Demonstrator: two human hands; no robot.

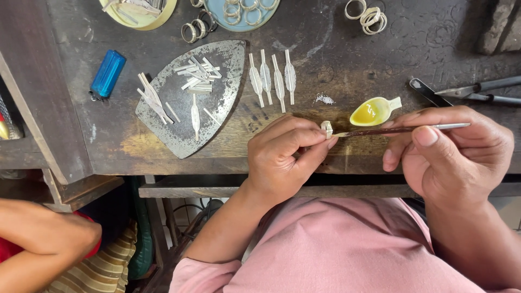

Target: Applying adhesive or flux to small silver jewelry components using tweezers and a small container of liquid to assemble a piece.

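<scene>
At a dark, scarred wooden table [380, 49], a flat iron-shaped metal plate [217, 103] carries cut silver strips, four leaf-shaped blanks [273, 78] lying beside it. The left hand [285, 157] pinches a small silver piece [326, 128] at the table's front edge; the right hand [450, 154], fingers closed on a thin brush [396, 130], touches its tip to it. The step appears to be coating the piece; reloading from the yellow spoon-shaped dish [373, 111] likely follows. Rings, a blue lighter [108, 74], and tweezers [477, 89] lie about.
</scene>
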